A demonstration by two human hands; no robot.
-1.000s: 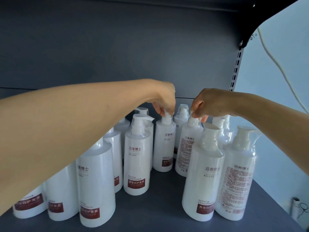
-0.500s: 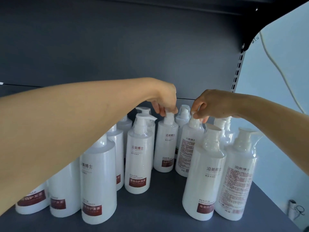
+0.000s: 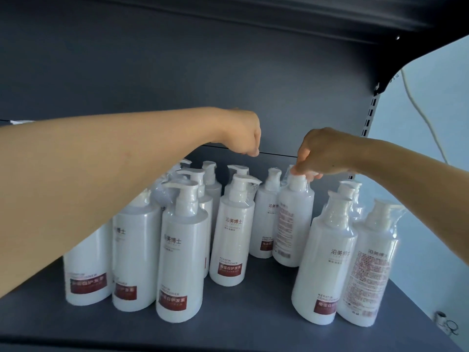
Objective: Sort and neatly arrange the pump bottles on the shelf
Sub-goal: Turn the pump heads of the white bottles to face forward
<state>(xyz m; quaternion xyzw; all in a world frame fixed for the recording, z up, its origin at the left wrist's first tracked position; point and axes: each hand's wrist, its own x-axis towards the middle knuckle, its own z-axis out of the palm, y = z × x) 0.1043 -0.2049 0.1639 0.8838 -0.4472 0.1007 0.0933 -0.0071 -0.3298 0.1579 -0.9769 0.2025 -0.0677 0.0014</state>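
1. The pump bottles [image 3: 229, 240] were white plastic with white pump heads, each sealed in clear shrink film. Front labels carried Chinese characters, the words "KERATIN CONDITIONER" and a dark red band near the base.
2. All bottles stood upright on the dark grey shelf [image 3: 253, 313], set in loose rows running from the front edge toward the back panel [image 3: 177, 72].
3. The left group stood packed close together, partly hidden behind the left forearm. A front-left bottle [image 3: 181, 252] stood nearest the shelf edge.
4. Two bottles stood at the front right, touching: one [image 3: 323, 262] showed its front label, the other [image 3: 368, 270] showed its rear panel of fine print.
5. The right hand [image 3: 322, 151] pinched the pump head of a mid-row bottle [image 3: 294, 224] (rear print facing the camera) from above. That bottle stood just beside a neighbour [image 3: 265, 219] on its left.
6. The left hand [image 3: 242, 133] hung above the rear bottles with fingers curled, holding nothing and clear of the pump heads.
7. A perforated upright [image 3: 370, 113] and a white cable [image 3: 418, 102] were visible at the right.
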